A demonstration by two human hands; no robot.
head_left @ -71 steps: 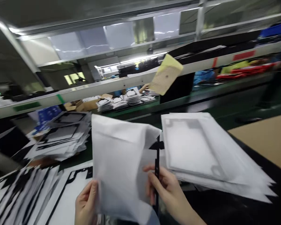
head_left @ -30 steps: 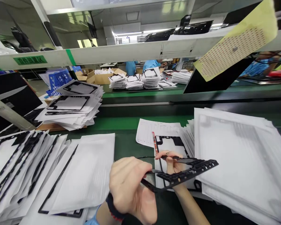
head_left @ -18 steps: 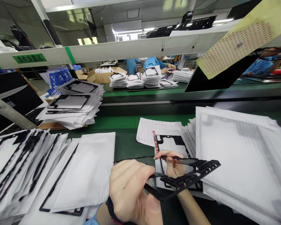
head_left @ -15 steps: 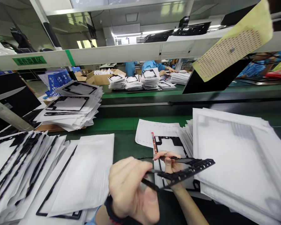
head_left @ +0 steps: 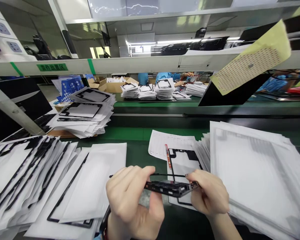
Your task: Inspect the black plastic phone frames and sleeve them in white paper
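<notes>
Between my hands a thin black plastic frame (head_left: 168, 188) is held up, seen nearly edge-on. My left hand (head_left: 135, 200) pinches its left end between thumb and fingers. At the right end my right hand (head_left: 208, 193) is closed on the same frame. Below and behind them, another black frame (head_left: 186, 154) lies on a white sheet on the green bench. A red pen (head_left: 168, 156) rests at that sheet's left edge, beside a written paper form (head_left: 160, 141).
White sleeves are stacked high at right (head_left: 255, 166). At left, sleeves with black frames (head_left: 17, 166) lean in a row next to a flat white sleeve (head_left: 97, 180). Another pile (head_left: 82, 123) stands behind. A pale rail (head_left: 145, 65) crosses ahead; co-workers in blue sit beyond.
My right hand has moved from behind the frame to its right end and closed on it. The frame has turned to a more level, edge-on position. The view has shifted slightly.
</notes>
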